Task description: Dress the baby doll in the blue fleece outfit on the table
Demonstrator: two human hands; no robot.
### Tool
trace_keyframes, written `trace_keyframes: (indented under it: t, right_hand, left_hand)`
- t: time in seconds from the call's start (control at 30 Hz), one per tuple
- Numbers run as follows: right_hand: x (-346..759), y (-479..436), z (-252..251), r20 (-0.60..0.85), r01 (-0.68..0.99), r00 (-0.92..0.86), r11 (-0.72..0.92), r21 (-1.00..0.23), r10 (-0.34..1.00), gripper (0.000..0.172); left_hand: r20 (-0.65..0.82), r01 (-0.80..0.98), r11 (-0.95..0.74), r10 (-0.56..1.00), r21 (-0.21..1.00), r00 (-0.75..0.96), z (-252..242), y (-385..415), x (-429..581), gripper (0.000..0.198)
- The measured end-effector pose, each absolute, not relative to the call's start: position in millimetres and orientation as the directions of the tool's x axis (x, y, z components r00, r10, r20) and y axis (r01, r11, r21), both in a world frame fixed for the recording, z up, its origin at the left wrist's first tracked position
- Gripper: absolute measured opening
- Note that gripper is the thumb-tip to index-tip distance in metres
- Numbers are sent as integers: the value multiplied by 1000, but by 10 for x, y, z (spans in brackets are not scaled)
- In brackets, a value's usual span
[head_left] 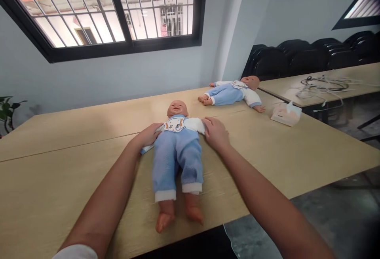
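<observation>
A baby doll (178, 148) lies on its back on the table, feet toward me. It wears light blue trousers and a white and blue top with an animal face on the chest. My left hand (149, 134) is closed round the doll's sleeved arm at the left, and the blue cuff sticks out below it. On the other side my right hand (216, 133) grips the end of the white sleeve, its fingers bent over it. The doll's own hands are hidden. Its feet are bare.
A second doll (228, 94) in like clothes lies farther back on the wooden table (74, 172). Right of it stands a tissue box (286, 113). Cables (323, 86) lie tangled on another table, with stacked black chairs (308, 59) behind. A barred window is in the wall ahead.
</observation>
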State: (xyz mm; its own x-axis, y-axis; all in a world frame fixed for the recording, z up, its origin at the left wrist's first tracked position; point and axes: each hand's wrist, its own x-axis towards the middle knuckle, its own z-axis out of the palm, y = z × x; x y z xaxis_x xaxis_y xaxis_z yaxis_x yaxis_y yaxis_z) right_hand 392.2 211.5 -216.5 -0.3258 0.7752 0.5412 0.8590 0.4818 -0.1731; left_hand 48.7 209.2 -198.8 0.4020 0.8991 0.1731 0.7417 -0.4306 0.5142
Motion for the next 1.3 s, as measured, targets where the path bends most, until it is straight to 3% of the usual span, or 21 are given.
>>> trace_keyframes:
  t: [0.13,0.23,0.3,0.37,0.47,0.53,0.67,0.87,1.03,1.1,1.17,1.23,1.3]
  right_hand:
    - [3795,1870,-2104,642,702,-428,681,-208,636,34]
    - [3747,1373,-2057,670,537,-526,815,-217,525,21]
    - [3768,965,-2058,654,444,-610,876,-187,448,16]
    - [3819,610,-2091,614,401,-691,909,-115,382,14]
    - [3878,325,-2177,566,494,-689,865,-92,453,10]
    - [3876,284,-2230,581,558,-642,825,-96,501,10]
    - [3813,263,-2268,624,560,-595,818,-130,507,11]
    - [3819,78,-2188,529,424,-601,801,-423,598,10]
    - [3863,423,-2049,586,360,-522,783,-507,619,15]
    - [3817,809,-1976,608,428,-433,745,-511,665,19]
    - [3702,1281,-1896,563,523,-375,670,-527,736,26]
    - [3529,1746,-1824,504,596,-353,604,-528,788,32]
    - [3341,2107,-1784,483,621,-360,592,-515,798,35]
  left_hand:
    - [187,855,-316,947,411,261,-1999,1909,424,40]
    - [328,881,-297,928,369,175,-2038,1542,434,39]
    - [494,847,-414,842,335,216,-2035,1154,484,34]
    - [598,729,-618,715,296,363,-1998,696,597,24]
    - [572,398,-898,429,187,699,-1930,70,905,25]
    - [503,296,-945,326,141,800,-1931,-193,1153,34]
    - [522,416,-899,420,132,742,-2087,-328,1486,30]
    - [519,462,-875,465,146,717,-2210,-309,1486,29]
    - [525,303,-946,317,114,790,-2132,-287,1317,38]
    - [604,295,-952,284,84,745,-2131,-140,1150,41]
    - [705,444,-891,372,89,604,-2143,131,945,32]
    - [741,626,-751,540,209,400,-2140,512,749,30]
    - [680,708,-563,716,427,160,-2104,951,609,37]
